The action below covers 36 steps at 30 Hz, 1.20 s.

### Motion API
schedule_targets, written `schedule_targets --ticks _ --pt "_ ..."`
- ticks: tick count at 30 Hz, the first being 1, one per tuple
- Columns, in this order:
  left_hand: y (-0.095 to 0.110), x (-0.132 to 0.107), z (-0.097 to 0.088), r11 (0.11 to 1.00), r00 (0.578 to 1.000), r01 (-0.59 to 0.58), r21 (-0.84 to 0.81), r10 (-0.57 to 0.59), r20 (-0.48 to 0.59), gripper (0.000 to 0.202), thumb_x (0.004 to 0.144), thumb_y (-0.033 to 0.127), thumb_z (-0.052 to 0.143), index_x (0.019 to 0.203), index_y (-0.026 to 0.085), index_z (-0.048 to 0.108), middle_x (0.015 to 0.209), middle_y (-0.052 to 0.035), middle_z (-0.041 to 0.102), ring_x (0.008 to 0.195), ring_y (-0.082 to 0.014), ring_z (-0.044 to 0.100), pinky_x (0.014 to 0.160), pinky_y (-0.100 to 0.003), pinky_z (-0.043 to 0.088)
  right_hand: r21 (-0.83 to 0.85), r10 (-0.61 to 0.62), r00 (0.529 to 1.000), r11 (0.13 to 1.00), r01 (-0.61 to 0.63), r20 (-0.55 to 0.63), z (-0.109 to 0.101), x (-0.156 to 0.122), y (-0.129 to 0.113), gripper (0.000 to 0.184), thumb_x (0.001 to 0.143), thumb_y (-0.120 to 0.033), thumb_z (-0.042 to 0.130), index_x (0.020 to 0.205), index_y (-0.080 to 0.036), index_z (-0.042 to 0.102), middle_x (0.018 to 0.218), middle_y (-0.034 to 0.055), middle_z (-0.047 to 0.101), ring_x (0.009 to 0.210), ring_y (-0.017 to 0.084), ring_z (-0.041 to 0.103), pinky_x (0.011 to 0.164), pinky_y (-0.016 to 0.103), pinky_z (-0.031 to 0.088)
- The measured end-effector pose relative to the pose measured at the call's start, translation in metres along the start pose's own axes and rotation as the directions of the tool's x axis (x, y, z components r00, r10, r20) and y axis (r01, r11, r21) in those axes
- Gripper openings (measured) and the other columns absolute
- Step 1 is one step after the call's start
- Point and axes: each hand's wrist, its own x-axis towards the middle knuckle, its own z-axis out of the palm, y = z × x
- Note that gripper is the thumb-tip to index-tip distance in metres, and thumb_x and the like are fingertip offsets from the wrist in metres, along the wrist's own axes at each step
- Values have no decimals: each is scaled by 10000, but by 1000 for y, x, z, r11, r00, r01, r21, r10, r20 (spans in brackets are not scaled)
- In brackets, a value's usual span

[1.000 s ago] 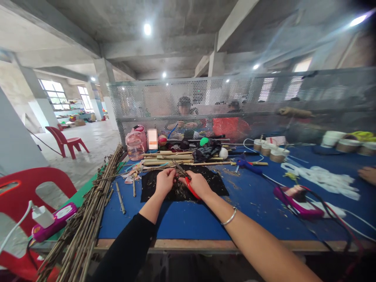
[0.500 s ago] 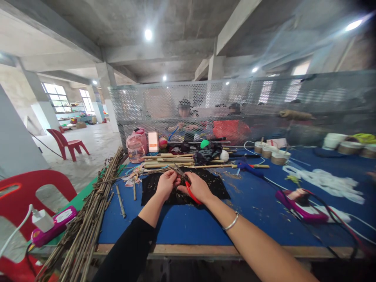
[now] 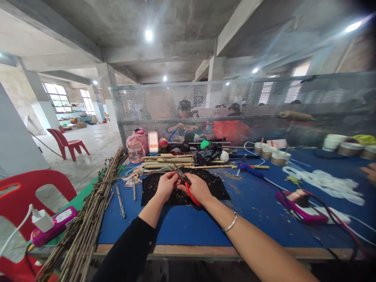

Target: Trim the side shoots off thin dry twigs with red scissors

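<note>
Red-handled scissors (image 3: 192,196) are gripped in my right hand (image 3: 198,188), blades pointing up and away to the left. Close beside the blades, my left hand (image 3: 168,185) is closed in a pinch; what its fingers hold is too small to make out. Both hands are over a black cloth (image 3: 216,187) strewn with small pale clippings. Just beyond the cloth lie several bamboo sticks (image 3: 167,165) and a dark crumpled glove-like cloth (image 3: 207,154).
A long bundle of thin dry stems (image 3: 91,207) lies along the table's left edge. Purple power strips (image 3: 302,207) and a blue glue gun (image 3: 249,168) with cords sit right. White strips (image 3: 326,182) lie farther right, near another person's hand (image 3: 369,172). A perforated metal screen (image 3: 164,102) stands behind.
My two hands and the scissors stay almost where they were. At the far right edge, another person's hand has come further into view.
</note>
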Motion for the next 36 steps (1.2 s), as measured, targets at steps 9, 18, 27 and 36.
schedule_targets --ticks 9,18,27,36 --pt "-1 1 -1 999 1000 -21 36 22 -13 244 574 263 739 742 106 659 567 -3 599 486 -66 513 488 -178 419 -58 96 995 994 -94 27 4 -2 4 389 773 -558 501 975 -233 572 880 59 662 813 196 622 654 241 399" --pt "2 1 -2 1000 997 7 -24 -9 -79 216 610 173 721 815 118 687 640 -18 632 546 -70 535 572 -202 460 -122 140 990 983 -137 14 5 -1 7 419 780 -577 476 1004 -230 543 876 61 659 817 208 626 632 249 395" --pt "0 1 -1 1000 1000 -1 -12 1 -13 208 562 218 749 723 108 678 660 -30 640 568 -76 553 586 -194 457 -62 -9 1000 998 9 -3 7 0 5 532 720 -542 576 1086 -163 501 981 101 603 962 211 555 792 300 415" --pt "-1 0 1 999 999 -25 40 27 -26 205 575 251 724 724 119 676 626 -23 634 537 -83 534 556 -200 439 -28 5 1000 1000 -6 -4 6 0 5 379 780 -508 526 1018 -213 542 944 59 627 912 183 577 770 266 416"
